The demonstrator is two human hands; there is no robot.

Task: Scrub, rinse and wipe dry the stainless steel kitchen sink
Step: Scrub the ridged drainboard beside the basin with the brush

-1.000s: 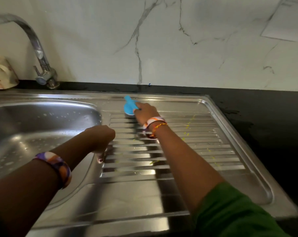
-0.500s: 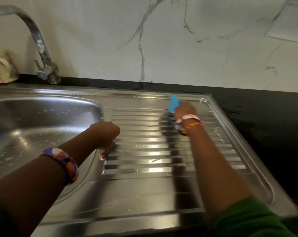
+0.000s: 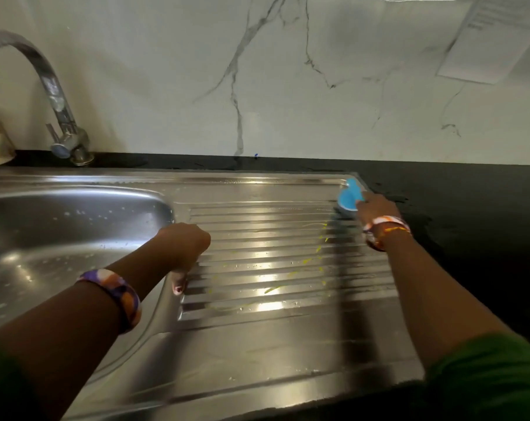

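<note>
Steel sink basin holds droplets; right hand grips blue brush, left hand fisted.

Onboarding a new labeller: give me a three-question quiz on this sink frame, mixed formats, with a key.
1. True or false: the right hand grips the blue-handled scrub brush at the far right corner of the ribbed stainless steel drainboard.
2. Multiple choice: the yellow soap streaks lie
A. in the steel sink bowl
B. on the drainboard ribs
C. on the black countertop
3. Fill in: the left hand rests on the drainboard's ____ edge, beside the bowl.

Key: 1 true; 2 B; 3 left
</note>
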